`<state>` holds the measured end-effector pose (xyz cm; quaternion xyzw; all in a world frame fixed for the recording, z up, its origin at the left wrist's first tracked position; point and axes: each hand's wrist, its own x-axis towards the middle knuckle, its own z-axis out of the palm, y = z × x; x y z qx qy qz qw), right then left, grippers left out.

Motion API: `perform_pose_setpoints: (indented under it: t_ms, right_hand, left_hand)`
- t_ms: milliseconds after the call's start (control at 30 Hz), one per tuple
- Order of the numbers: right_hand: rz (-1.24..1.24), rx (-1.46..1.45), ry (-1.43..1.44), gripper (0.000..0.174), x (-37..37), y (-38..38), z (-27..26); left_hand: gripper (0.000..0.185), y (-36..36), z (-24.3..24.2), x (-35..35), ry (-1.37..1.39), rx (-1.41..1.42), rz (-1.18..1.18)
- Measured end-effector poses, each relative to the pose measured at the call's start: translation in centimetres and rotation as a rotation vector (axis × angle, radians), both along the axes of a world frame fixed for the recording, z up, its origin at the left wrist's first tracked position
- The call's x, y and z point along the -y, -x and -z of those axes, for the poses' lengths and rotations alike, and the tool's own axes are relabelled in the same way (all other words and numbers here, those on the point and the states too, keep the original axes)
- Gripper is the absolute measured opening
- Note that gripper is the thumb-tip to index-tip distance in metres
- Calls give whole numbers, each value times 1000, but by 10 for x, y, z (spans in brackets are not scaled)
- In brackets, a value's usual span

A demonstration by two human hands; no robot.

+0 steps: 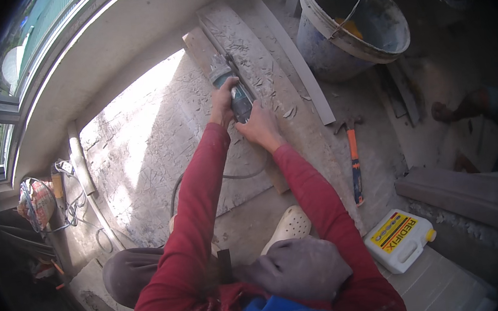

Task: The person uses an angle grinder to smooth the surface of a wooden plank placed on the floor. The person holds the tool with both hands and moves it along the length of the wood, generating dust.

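Both of my hands are on a corded power tool (238,97) with a teal and dark body, perhaps an angle grinder. My left hand (223,98) wraps its front part, the thumb across the top. Behind it, my right hand (262,125) grips the rear end. The tool's dusty head lies over a long, narrow strip (199,47), of wood or stone, on the work board (138,130). Its disc or blade cannot be made out. A grey cord (246,175) curves back beneath my forearms. Alongside the strip, a wider slab (249,43) is strewn with chips.
A flat pale strip (298,60) and a claw hammer (355,163) lie to the right. Farther back stands a dirty bucket (310,44); a white jug (397,242) is near my right knee. Another person's hand (443,112) shows at right. Cables (72,210) tangle at left.
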<state>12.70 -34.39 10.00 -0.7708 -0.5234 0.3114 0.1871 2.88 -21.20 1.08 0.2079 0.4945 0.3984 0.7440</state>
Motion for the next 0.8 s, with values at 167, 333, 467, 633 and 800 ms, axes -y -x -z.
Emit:
perform_pose_setpoints:
  t_ms: [167, 333, 467, 633, 800]
  right_hand:
    - [13, 16, 48, 69, 11, -1, 1]
    - [12, 23, 80, 69, 18, -2, 0]
    - [10, 32, 76, 69, 15, -2, 0]
    - [27, 29, 37, 68, 6, 0, -1]
    - [14, -6, 52, 70, -3, -2, -3]
  left_hand:
    - [24, -1, 0, 10, -5, 10, -7]
    - [30, -2, -3, 24, -8, 20, -34]
    - [23, -3, -3, 21, -5, 21, -5]
    - [24, -3, 2, 7, 20, 36, -5]
    - [34, -3, 2, -2, 24, 58, -31]
